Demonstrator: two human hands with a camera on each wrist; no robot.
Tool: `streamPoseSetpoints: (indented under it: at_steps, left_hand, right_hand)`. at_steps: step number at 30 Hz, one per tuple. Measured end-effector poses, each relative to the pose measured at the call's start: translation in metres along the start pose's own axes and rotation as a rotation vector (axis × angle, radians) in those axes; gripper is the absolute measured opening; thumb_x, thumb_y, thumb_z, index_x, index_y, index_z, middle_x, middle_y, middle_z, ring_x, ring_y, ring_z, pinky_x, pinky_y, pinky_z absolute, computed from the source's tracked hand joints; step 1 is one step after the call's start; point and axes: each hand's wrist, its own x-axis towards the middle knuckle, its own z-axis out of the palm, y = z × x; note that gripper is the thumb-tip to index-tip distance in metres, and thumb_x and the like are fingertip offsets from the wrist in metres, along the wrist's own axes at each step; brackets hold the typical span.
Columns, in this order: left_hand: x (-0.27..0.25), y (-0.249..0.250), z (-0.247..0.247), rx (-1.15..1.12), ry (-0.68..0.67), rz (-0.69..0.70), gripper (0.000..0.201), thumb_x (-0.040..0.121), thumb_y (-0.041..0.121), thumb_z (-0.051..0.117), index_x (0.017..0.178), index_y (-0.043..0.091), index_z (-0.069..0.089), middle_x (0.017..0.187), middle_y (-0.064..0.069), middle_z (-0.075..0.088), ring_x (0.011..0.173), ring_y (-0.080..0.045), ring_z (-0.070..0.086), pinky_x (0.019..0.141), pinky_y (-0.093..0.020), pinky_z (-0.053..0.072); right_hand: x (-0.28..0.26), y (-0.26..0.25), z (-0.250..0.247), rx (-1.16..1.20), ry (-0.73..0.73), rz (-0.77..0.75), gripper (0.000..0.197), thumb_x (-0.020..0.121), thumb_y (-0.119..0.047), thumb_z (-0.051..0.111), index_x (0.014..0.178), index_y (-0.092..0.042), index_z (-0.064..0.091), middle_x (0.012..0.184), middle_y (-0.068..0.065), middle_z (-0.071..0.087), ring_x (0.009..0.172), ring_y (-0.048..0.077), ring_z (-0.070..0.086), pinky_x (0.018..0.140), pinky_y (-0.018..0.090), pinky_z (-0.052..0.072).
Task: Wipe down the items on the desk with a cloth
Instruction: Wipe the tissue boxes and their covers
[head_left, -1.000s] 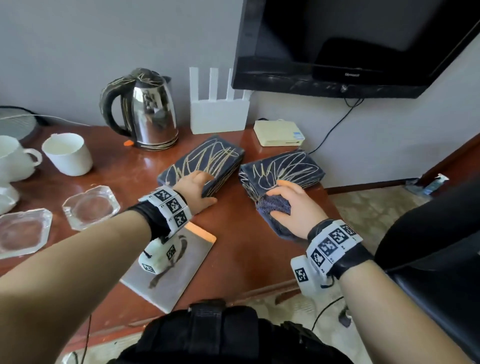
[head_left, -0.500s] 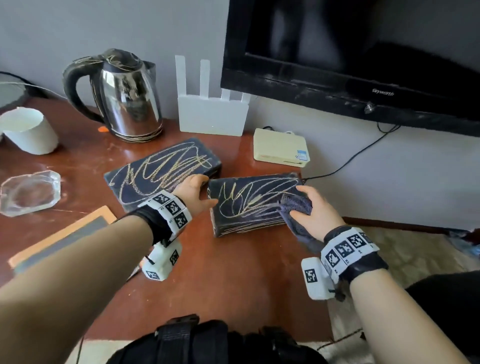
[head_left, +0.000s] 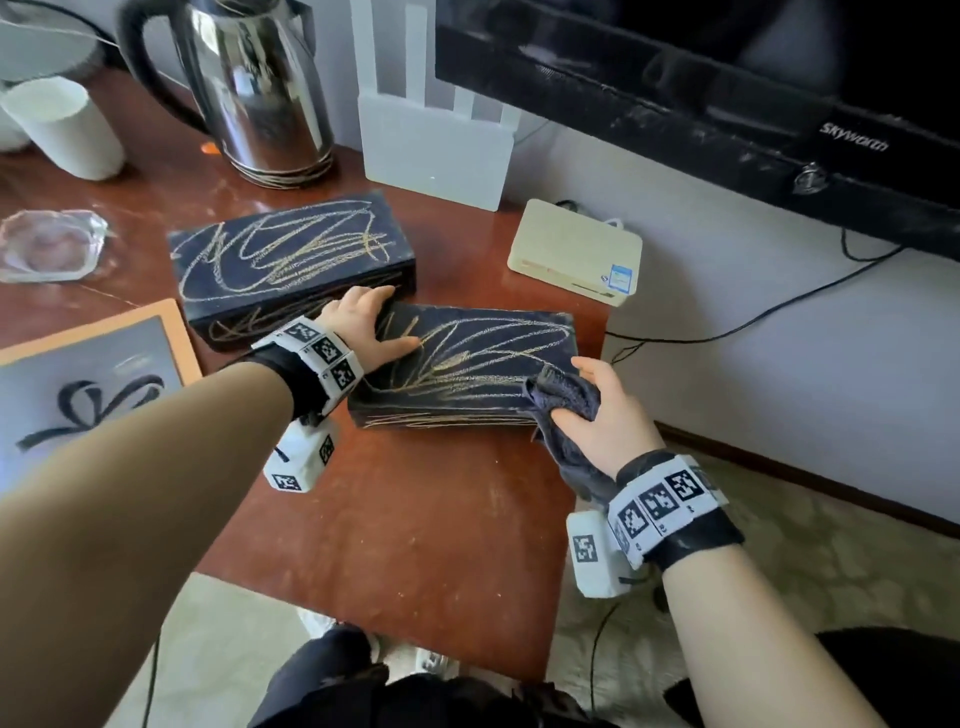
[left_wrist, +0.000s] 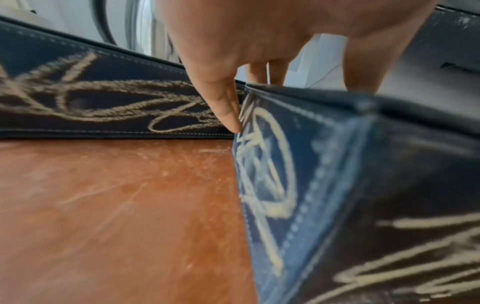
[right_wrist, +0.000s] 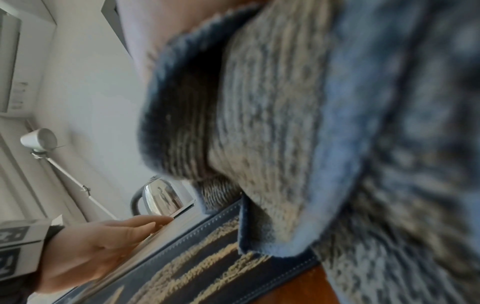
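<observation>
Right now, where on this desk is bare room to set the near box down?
Bare desk lies between the near box and the front edge. Behind it is crowded: far box, kettle, router, beige box.

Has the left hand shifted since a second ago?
Yes. The left hand moved right, off the far box beside the kettle, and now rests on the nearer box, at its left end.

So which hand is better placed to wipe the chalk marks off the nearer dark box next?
Probably the right hand: it already grips the cloth against the right end of the nearer box. The left hand rests on that box's left end, apparently steadying it, and holds no cloth.
</observation>
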Motion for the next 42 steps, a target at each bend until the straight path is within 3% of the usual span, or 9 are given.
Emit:
streamPoseSetpoints:
  at_steps: [10, 14, 16, 19, 24, 28, 30, 33, 42]
  left_hand:
    - [-0.101, -0.044, 0.013, 0.071, 0.051, -0.133, 0.075, 0.082, 0.054, 0.058, 0.144, 0.021, 0.031, 0.144, -0.008, 0.034, 0.132, -0.031, 0.032, 0.111, -0.037, 0.025]
    - [-0.13, -0.038, 0.014, 0.222, 0.059, -0.043, 0.088, 0.078, 0.063, 0.055, 0.148, 0.03, 0.014, 0.152, -0.002, 0.019, 0.143, -0.024, 0.009, 0.117, -0.044, 0.002]
    - [-0.137, -0.026, 0.018, 0.287, -0.025, 0.036, 0.098, 0.074, 0.067, 0.056, 0.148, 0.033, 0.002, 0.155, 0.001, 0.006, 0.144, -0.022, -0.005, 0.115, -0.046, -0.008]
    - [-0.141, -0.015, 0.027, 0.324, -0.127, 0.06, 0.104, 0.072, 0.069, 0.058, 0.147, 0.037, -0.006, 0.157, 0.001, -0.008, 0.144, -0.023, -0.011, 0.115, -0.044, -0.009]
    - [-0.144, -0.015, 0.037, 0.27, -0.101, 0.033, 0.099, 0.073, 0.066, 0.06, 0.147, 0.039, 0.0, 0.157, 0.004, -0.011, 0.144, -0.021, -0.01, 0.117, -0.041, -0.004]
    - [-0.144, -0.013, 0.035, 0.26, -0.097, 0.028, 0.098, 0.073, 0.064, 0.062, 0.147, 0.038, 0.003, 0.157, 0.003, -0.009, 0.145, -0.021, -0.009, 0.116, -0.042, -0.004]
    - [-0.143, -0.012, 0.035, 0.251, -0.093, 0.027, 0.099, 0.072, 0.063, 0.064, 0.147, 0.039, 0.005, 0.157, 0.003, -0.006, 0.145, -0.021, -0.007, 0.116, -0.042, -0.003]
    - [-0.143, -0.012, 0.036, 0.224, -0.075, 0.018, 0.099, 0.07, 0.062, 0.067, 0.147, 0.038, 0.01, 0.157, 0.004, -0.002, 0.145, -0.022, -0.005, 0.117, -0.044, -0.001]
    - [-0.143, -0.009, 0.033, 0.226, -0.077, 0.015, 0.098, 0.068, 0.061, 0.069, 0.147, 0.038, 0.013, 0.157, 0.003, 0.002, 0.145, -0.022, -0.003, 0.117, -0.044, 0.0]
  right_hand:
    - [-0.04, -0.004, 0.001, -0.192, -0.327, -0.29, 0.039, 0.087, -0.018, 0.058, 0.122, -0.03, 0.047, 0.12, -0.004, 0.057, 0.105, 0.015, 0.055, 0.086, 0.027, 0.043]
    - [-0.033, -0.007, -0.012, -0.022, 0.054, -0.359, 0.042, 0.085, -0.004, 0.057, 0.123, -0.02, 0.051, 0.128, 0.002, 0.046, 0.11, 0.014, 0.048, 0.089, 0.017, 0.031]
    - [-0.026, -0.011, -0.005, -0.069, 0.117, -0.376, 0.041, 0.085, -0.006, 0.058, 0.123, -0.02, 0.053, 0.131, 0.003, 0.039, 0.114, 0.016, 0.046, 0.091, 0.017, 0.031]
    - [-0.025, -0.013, 0.025, -0.35, -0.039, -0.383, 0.036, 0.091, -0.018, 0.054, 0.126, -0.026, 0.05, 0.133, -0.004, 0.033, 0.107, 0.017, 0.051, 0.085, 0.029, 0.045]
    - [-0.053, -0.001, 0.038, -0.522, -0.075, -0.485, 0.036, 0.094, -0.02, 0.048, 0.129, -0.029, 0.05, 0.129, -0.008, 0.039, 0.104, 0.018, 0.052, 0.072, 0.027, 0.043]
    - [-0.052, -0.007, 0.016, -0.538, -0.312, -0.598, 0.027, 0.09, -0.011, 0.049, 0.109, -0.021, 0.065, 0.102, -0.013, 0.048, 0.086, -0.003, 0.051, 0.071, 0.024, 0.036]
    - [-0.034, -0.014, 0.006, -0.428, -0.183, -0.55, 0.026, 0.086, -0.007, 0.051, 0.103, -0.019, 0.066, 0.098, -0.012, 0.046, 0.083, -0.002, 0.048, 0.075, 0.024, 0.037]
    - [-0.018, -0.025, 0.015, -0.303, 0.033, -0.395, 0.032, 0.089, -0.012, 0.05, 0.117, -0.023, 0.059, 0.124, -0.004, 0.043, 0.099, 0.016, 0.051, 0.081, 0.023, 0.037]
    - [-0.041, -0.023, 0.014, -0.553, -0.354, -0.544, 0.035, 0.088, -0.012, 0.053, 0.118, -0.028, 0.062, 0.113, -0.009, 0.047, 0.11, 0.016, 0.05, 0.086, 0.023, 0.038]
